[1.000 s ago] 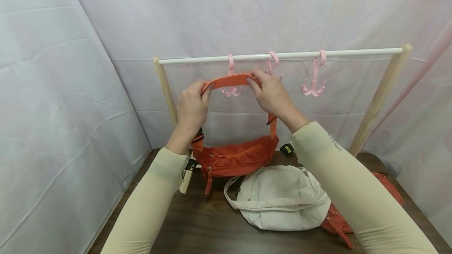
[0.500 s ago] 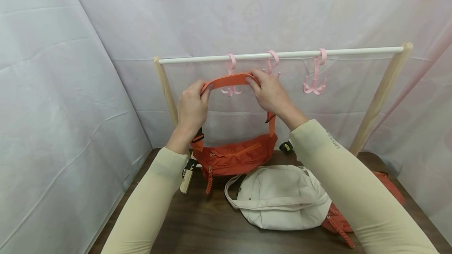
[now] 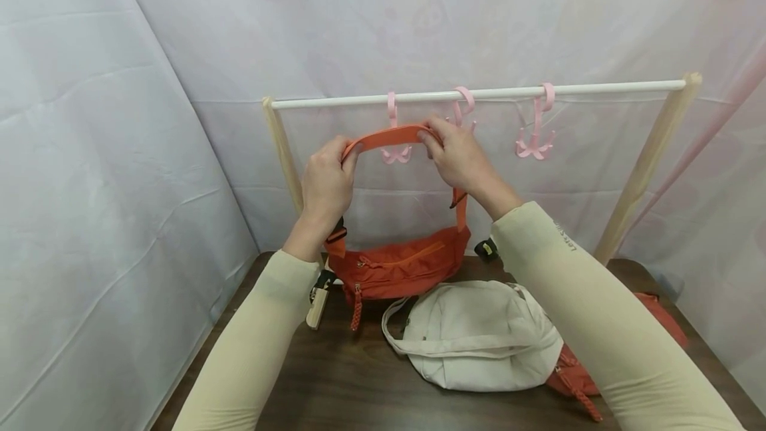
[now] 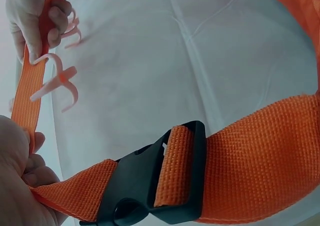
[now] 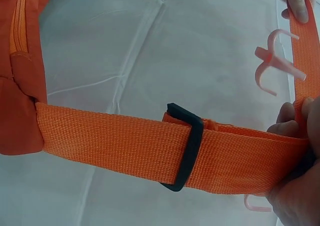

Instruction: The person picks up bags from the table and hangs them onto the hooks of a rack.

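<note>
An orange-red waist bag (image 3: 407,263) hangs by its orange strap (image 3: 389,137), which both hands hold up in an arch. My left hand (image 3: 328,178) pinches the strap's left end of the arch; my right hand (image 3: 457,155) grips it on the right. Behind the arch, a pink claw hook (image 3: 396,153) hangs from the white rail (image 3: 509,94), partly covered by the strap. A black side-release buckle (image 4: 150,176) sits on the strap below the left hand in the left wrist view. In the right wrist view a black slider (image 5: 189,148) shows near the right hand.
Two more pink hooks hang on the rail, one partly behind my right hand and another hook (image 3: 535,145) further right. A cream bag (image 3: 479,338) lies on the dark wooden table (image 3: 335,384), beside another red bag (image 3: 574,371) partly under the right sleeve. Wooden posts (image 3: 646,171) carry the rail.
The hands and waist bag stay almost still. The pink hooks sway slightly on the rail.
</note>
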Motion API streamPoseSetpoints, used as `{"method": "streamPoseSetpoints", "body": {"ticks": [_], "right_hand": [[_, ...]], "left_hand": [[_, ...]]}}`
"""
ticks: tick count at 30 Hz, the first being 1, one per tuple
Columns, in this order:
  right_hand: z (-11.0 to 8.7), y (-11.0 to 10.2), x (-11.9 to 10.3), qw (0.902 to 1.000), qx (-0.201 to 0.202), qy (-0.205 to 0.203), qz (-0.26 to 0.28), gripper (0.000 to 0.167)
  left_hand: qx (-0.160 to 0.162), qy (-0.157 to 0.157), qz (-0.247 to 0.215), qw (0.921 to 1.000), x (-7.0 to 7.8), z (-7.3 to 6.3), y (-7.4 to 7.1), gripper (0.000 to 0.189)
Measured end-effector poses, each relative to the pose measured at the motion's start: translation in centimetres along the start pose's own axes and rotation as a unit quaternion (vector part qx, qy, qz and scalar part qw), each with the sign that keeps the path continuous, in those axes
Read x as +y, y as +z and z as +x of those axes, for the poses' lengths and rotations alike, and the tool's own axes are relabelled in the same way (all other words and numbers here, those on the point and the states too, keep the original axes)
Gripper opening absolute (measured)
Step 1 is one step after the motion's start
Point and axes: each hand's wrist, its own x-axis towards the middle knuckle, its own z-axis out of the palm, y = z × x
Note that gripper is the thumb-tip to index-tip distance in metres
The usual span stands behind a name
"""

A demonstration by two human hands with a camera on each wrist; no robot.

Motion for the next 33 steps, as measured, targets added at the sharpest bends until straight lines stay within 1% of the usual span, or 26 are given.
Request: {"method": "streamPoseSetpoints", "body": {"ticks": [5,10,20,27,33], "right_hand": [[-0.1,0.4,0.2,0.9999,-0.010,0.007,-0.008,0.023],[-0.2,0.8,0.4,0.9999,-0.008,0.005,-0.013,0.021],[-0.5,1.5,1.1,0.9998,-0.001,0.009,-0.021,0.018],[-0.7,2.1,2.0,0.9992,0.016,-0.002,-0.038,0.017],[-0.8,2.4,2.4,0.9994,0.016,0.002,-0.032,0.018]], "left_hand": [[-0.005,-0.013,0.004,0.9999,-0.2,-0.2,0.1,0.027],[-0.010,-0.019,0.003,0.9998,-0.5,-0.1,0.4,0.028],[-0.027,-0.041,0.001,0.9988,-1.2,-0.1,1.7,0.024],[-0.033,-0.052,-0.010,0.9980,-1.4,0.0,2.6,0.023],[-0.036,-0.065,-0.018,0.9971,-1.8,-0.2,3.2,0.023]]}}
